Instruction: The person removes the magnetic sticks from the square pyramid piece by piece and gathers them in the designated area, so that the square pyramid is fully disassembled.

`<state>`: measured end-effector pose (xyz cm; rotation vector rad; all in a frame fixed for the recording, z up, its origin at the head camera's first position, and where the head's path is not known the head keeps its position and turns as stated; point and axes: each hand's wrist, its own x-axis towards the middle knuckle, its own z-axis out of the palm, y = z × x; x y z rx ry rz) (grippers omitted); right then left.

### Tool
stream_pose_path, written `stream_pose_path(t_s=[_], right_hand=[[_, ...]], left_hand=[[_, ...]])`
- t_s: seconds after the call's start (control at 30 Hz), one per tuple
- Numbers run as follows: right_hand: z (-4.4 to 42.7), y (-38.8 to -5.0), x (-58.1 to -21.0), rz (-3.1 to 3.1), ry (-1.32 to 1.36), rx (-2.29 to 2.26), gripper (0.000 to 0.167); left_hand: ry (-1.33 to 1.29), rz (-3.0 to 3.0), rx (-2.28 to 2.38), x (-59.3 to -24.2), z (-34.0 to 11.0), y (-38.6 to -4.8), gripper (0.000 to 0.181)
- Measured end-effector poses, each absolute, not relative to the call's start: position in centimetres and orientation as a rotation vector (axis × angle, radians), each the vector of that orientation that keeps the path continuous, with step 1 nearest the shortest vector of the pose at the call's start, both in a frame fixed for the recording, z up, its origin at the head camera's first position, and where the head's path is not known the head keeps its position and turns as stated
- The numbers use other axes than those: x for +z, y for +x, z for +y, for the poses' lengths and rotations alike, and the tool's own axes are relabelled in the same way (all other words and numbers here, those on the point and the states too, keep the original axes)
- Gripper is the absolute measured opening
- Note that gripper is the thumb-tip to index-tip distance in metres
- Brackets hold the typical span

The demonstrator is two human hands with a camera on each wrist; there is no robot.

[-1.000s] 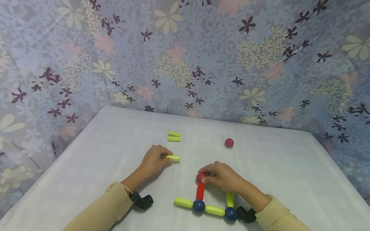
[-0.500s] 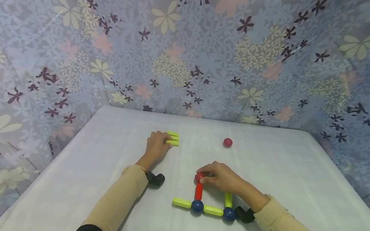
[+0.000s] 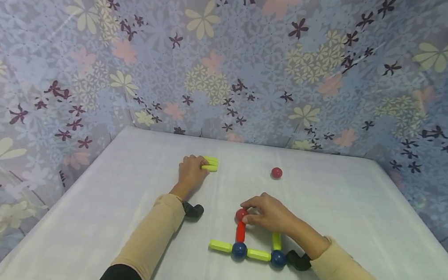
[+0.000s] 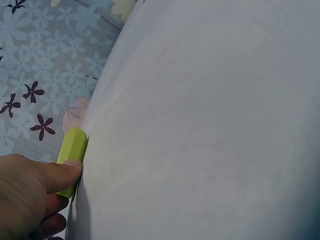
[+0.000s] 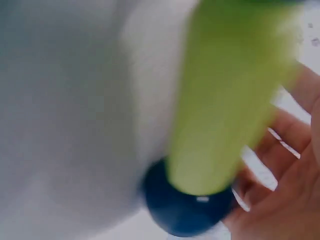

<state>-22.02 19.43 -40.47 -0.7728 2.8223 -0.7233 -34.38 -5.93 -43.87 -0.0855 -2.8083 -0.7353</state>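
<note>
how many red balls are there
2: one red ball held by the right hand, a second red ball alone farther back. The right hand may hide others.

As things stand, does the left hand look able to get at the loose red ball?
Likely yes, once its fingers are free: the left hand pinches a yellow-green stick, but nothing else visible stands between that hand and the loose red ball across the white tabletop.

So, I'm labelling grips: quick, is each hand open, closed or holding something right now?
Left hand: holding a yellow-green rod between thumb and fingers.
Right hand: holding the red ball at the end of the red rod.
</note>
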Motion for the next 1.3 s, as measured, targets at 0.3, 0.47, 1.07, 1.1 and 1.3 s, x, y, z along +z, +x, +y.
stream_pose_path(t_s=[0.3,0.47,1.07,1.1,1.3], right_hand=[[18.9,-15.8,-40.1,2.917,-0.694,-0.794,0.042],[18.5,-14.1,-40.9,2.963,-0.812,-0.666,0.042],[18.6,-15.3,-41.7,2.929,-0.944,-0.675,0.030],[18.6,-15.6,-41.7,2.924,-0.947,-0.678,0.030],[19.0,-17.2,-41.6,2.903,-0.939,-0.681,0.031]], left_hand=[[-0.075,-2.808,-0.745,-43.6,-6.3,-34.0,0.026],[-0.052,-2.813,-0.750,-43.9,-6.3,-34.0,0.027],[-0.220,-2.767,-0.944,-43.5,-6.9,-30.7,0.029],[-0.266,-2.766,-0.963,-43.4,-6.8,-29.9,0.026],[-0.549,-2.848,-1.170,-42.6,-6.0,-24.1,0.018]])
